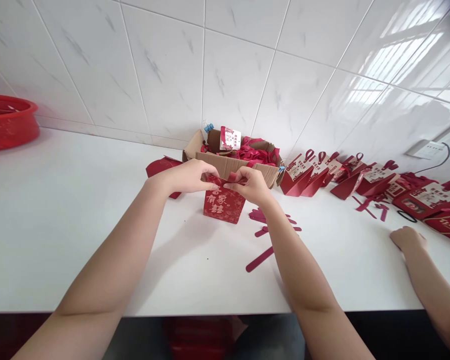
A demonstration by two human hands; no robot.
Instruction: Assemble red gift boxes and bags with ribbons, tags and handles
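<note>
A red gift box (223,204) with pale Chinese lettering stands upright on the white table. My left hand (195,176) grips its upper left edge, thumb in front and fingers behind. At the upper right edge, my right hand (250,185) pinches the top, with a short piece of red strap (232,176) showing by the fingers. Another red box (161,167) sits behind my left wrist, partly hidden by it. Several dark red straps (260,259) lie on the table beside and under my right forearm.
Behind the box, a cardboard box (228,165) holds red straps and a printed card (230,138). Finished-looking red boxes (299,172) line the wall at right. A red basin (11,122) stands far left. Another person's hand (408,239) rests at right, near a black ring (407,216).
</note>
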